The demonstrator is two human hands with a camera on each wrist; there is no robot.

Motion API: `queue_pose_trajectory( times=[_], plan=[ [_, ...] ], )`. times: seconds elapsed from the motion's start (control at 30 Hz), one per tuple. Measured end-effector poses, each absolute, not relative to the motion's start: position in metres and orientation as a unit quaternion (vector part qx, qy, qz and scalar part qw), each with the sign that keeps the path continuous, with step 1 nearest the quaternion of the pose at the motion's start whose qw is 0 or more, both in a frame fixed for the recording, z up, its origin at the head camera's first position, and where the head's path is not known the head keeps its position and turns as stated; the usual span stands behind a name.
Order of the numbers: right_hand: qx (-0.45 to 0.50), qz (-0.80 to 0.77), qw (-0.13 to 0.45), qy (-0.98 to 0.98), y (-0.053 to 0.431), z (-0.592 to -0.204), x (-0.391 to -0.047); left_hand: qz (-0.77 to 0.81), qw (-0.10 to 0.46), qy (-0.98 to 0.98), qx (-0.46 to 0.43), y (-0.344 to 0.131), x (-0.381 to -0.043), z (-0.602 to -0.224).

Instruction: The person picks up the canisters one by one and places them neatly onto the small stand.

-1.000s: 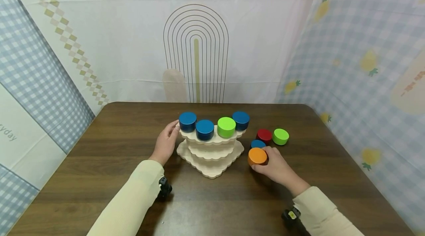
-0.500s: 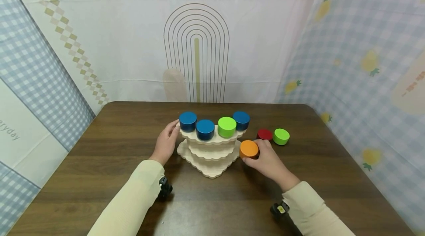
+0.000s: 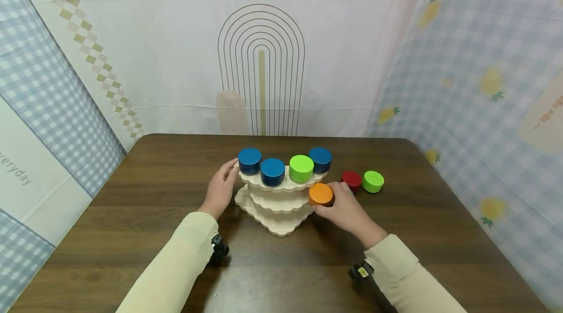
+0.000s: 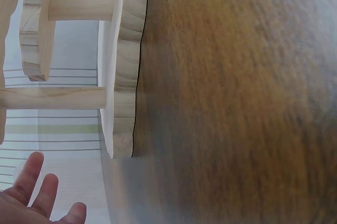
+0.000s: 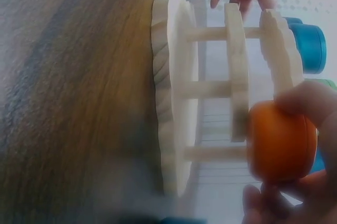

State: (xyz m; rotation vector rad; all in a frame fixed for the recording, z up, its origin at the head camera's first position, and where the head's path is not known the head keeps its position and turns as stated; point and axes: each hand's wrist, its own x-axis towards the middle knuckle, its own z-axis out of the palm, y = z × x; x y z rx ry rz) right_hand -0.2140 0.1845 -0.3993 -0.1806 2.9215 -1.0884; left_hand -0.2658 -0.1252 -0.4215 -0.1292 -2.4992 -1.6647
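My right hand (image 3: 345, 210) grips an orange round block (image 3: 320, 194) between thumb and fingers. In the right wrist view the orange block (image 5: 281, 142) is right at the edge of the middle tier of the wooden tiered stand (image 5: 239, 66). Three blue blocks (image 3: 272, 171) and a green block (image 3: 301, 168) stand on the top tier; the lower tiers (image 3: 281, 225) show bare wood. At the stand's left side my left hand (image 3: 219, 190) pinches the top tier's edge. Its other fingers (image 4: 45, 192) spread loosely in the left wrist view.
To the right of the stand, a red block (image 3: 351, 180) and another green block (image 3: 373, 182) lie on the dark wooden table (image 3: 264, 274). The right hand partly covers the red one. Patterned cloth (image 3: 184, 58) hangs behind the table and along both sides.
My right hand has carried the orange block left and slightly back, from beside the loose blocks to the stand's right side. The left hand has stayed in place.
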Motion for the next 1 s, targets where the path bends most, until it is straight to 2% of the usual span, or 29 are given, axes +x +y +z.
queue_pose_trajectory(
  times=[0.53, 1.0],
  plan=[
    [-0.057, -0.373, 0.007, 0.926, 0.175, -0.399, -0.220, -0.553, 0.067, -0.830, -0.043, -0.126, -0.265, -0.421],
    [-0.001, -0.403, -0.007, 0.915, 0.154, -0.407, -0.222, -0.560, 0.070, -0.824, -0.045, -0.124, -0.264, -0.420]
  ],
)
